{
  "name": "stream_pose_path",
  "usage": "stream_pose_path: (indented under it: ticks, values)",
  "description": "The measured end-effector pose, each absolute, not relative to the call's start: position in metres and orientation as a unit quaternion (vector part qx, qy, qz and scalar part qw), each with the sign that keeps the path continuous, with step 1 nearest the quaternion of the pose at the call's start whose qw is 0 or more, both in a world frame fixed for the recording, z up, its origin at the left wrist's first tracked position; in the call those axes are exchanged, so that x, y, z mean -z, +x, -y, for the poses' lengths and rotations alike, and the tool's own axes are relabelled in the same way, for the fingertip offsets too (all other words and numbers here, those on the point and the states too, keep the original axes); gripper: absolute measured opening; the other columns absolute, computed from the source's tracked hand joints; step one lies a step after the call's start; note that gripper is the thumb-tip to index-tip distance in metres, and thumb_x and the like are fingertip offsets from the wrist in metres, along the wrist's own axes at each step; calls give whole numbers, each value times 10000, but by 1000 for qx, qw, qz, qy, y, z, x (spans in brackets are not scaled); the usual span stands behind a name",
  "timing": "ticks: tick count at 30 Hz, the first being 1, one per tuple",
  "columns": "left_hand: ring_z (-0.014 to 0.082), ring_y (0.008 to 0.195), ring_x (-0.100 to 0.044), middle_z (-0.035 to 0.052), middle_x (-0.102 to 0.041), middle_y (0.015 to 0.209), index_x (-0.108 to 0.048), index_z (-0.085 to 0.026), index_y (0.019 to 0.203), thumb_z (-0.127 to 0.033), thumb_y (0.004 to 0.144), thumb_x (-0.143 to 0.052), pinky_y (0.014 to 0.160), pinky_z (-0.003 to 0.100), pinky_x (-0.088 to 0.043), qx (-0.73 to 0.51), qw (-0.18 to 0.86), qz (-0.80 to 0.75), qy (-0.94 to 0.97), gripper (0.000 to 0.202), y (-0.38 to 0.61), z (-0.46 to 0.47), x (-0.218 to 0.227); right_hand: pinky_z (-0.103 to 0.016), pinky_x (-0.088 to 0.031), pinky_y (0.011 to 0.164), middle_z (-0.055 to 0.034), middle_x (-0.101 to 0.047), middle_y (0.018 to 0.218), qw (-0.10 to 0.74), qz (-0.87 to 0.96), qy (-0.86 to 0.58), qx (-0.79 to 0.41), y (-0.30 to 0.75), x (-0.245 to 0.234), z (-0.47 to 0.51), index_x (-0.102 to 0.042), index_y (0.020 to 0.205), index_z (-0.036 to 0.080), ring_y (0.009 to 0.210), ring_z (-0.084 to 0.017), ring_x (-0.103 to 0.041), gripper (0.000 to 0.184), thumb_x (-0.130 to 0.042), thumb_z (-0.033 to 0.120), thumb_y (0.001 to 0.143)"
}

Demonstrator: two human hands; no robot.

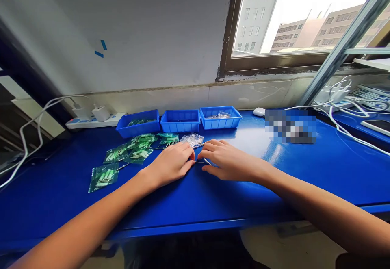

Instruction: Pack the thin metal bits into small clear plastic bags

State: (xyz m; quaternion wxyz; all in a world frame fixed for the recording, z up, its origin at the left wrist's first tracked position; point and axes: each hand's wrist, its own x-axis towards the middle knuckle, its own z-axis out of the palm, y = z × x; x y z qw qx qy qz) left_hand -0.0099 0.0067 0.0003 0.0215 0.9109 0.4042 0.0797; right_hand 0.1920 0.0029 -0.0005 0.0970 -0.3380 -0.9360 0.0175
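Over the middle of the blue table, my left hand (173,161) is closed, thumb and fingertips pinched together at one end of a thin metal rod (200,162). Facing it, my right hand (224,159) has its thumb and fingers curled around a short, slim silver metal piece (207,161). The two pieces meet or nearly meet between the hands; whether they are joined I cannot tell. Just beyond the fingertips lies a clear plastic bag (191,139) with small parts. Left of my left hand are several green-tinted bags (140,142) of small metal pieces, one bag (104,176) nearer the front.
Three blue bins stand along the back: a left bin (138,131), a middle bin (180,127) and a right bin (221,123) with clear bags inside. A power strip (114,119) with chargers is at back left. White cables (338,126) run at right, by a metal post (338,45).
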Motion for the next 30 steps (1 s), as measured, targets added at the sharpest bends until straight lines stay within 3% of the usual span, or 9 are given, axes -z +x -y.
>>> stream_pose_path:
  ticks: [3,11,18,25,30]
  values:
    - [204,841,-545,65,-593,906,-548,-164,834,-210,875,-477,747,335,-436,-80,24,-414,907,95,-9,-7,0,-355,-403,818,-80,-581,990,115,927,-356,-20,188,9,-10,-609,984,176,922,-201,-515,163,-543,264,863]
    - [208,847,-538,59,-587,913,-514,-169,868,-222,908,-420,736,346,-434,-124,35,-440,889,115,-10,-9,6,-282,-385,729,-38,-583,832,207,911,-350,-64,183,20,-18,-576,835,160,786,-151,-493,44,-533,157,839]
    - [197,833,-544,40,-593,894,-511,-173,911,-261,885,-480,737,330,-434,-183,37,-452,872,97,-9,-9,6,-257,-380,701,-26,-555,769,308,875,-362,-91,182,25,-24,-526,779,163,743,-131,-477,97,-482,144,864]
    - [195,814,-550,28,-607,846,-565,-191,855,-246,901,-428,720,318,-420,-116,10,-446,888,155,-7,-6,2,-274,-376,691,-38,-554,749,297,879,-361,-94,181,28,-25,-505,735,167,739,-142,-475,191,-428,201,906]
    - [191,803,-556,31,-612,830,-569,-194,842,-275,933,-352,721,311,-423,-101,13,-458,883,250,-7,-6,1,-269,-394,708,-32,-588,807,327,871,-352,-109,181,27,-23,-524,841,169,784,-143,-509,48,-485,183,865]
